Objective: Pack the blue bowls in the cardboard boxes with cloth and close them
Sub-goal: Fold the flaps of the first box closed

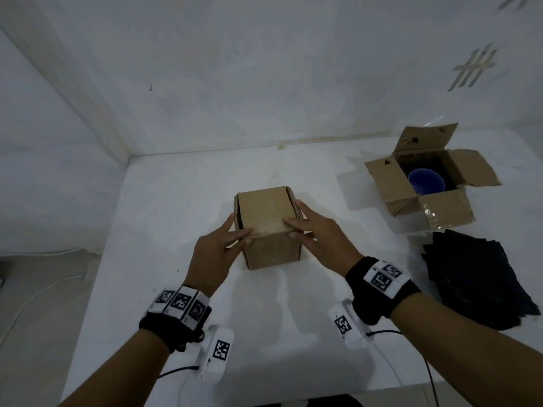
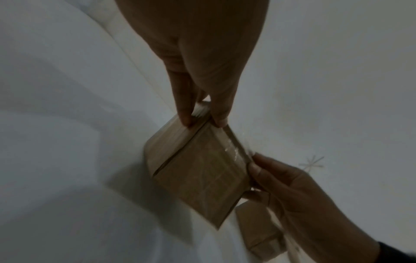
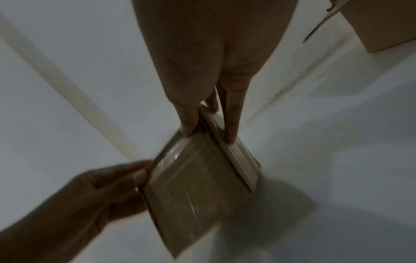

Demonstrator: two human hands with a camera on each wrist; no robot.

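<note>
Box (image 1: pixel 266 212) between both hands (pinched)

Closed box (image 1: pixel 266 218): plain brown cardboard, matt; the top is showing a faint glossy sheen, like clear tape, in both wrist views. Edges of its flaps are showing layered, ridged board.

Open box (image 1: pixel 423 183): same brown cardboard, flaps creased and scuffed, with dark smudges; a strip of shiny clear tape is wrinkling on the near flap.

Bowl (image 1: pixel 426 181) inside it: deep blue, smooth, glossy finish; material cannot be told.

Cloth pile (image 1: pixel 470 277): black fabric, matt, soft and rumpled.

Table (image 1: pixel 182 201): white, smooth, slightly reflective.

Wristbands (image 1: pixel 379 289): black knit fabric carrying white, printed marker tags.
</note>
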